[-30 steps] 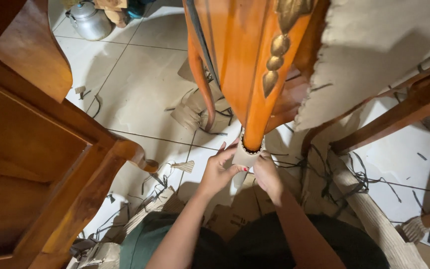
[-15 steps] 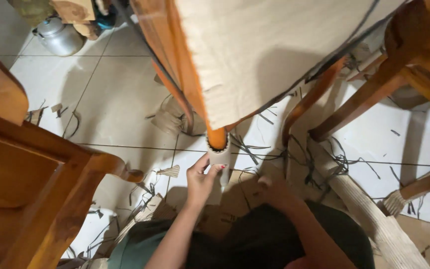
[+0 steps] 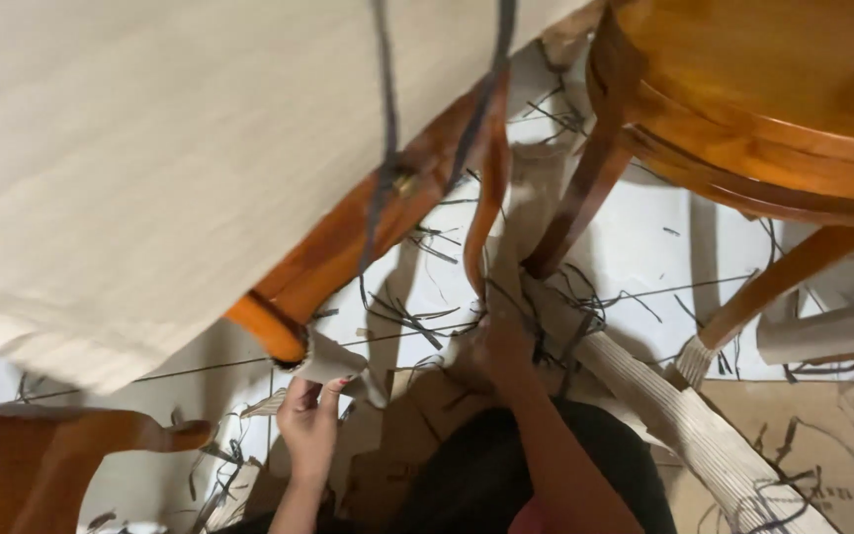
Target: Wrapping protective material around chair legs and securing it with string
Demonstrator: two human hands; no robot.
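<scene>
Under the cloth-covered chair seat (image 3: 130, 148), left hand (image 3: 310, 425) has fingers pinched on a pale paper wrap (image 3: 333, 361) at the tip of the orange chair leg (image 3: 279, 331), just above the fingertips. Right hand (image 3: 496, 351) reaches into dark strap scraps (image 3: 555, 307); finger state can't tell. Corrugated cardboard strip (image 3: 684, 425) lies right of it.

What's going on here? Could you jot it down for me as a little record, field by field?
setting: tiled floor strewn with dark strips and cardboard
overhead: chair with beige underside, tilted
left hand: pinches a wrap at the end of the chair leg
right hand: low among the dark strips; grip cannot be told
nearby: second chair, wrapped leg
</scene>
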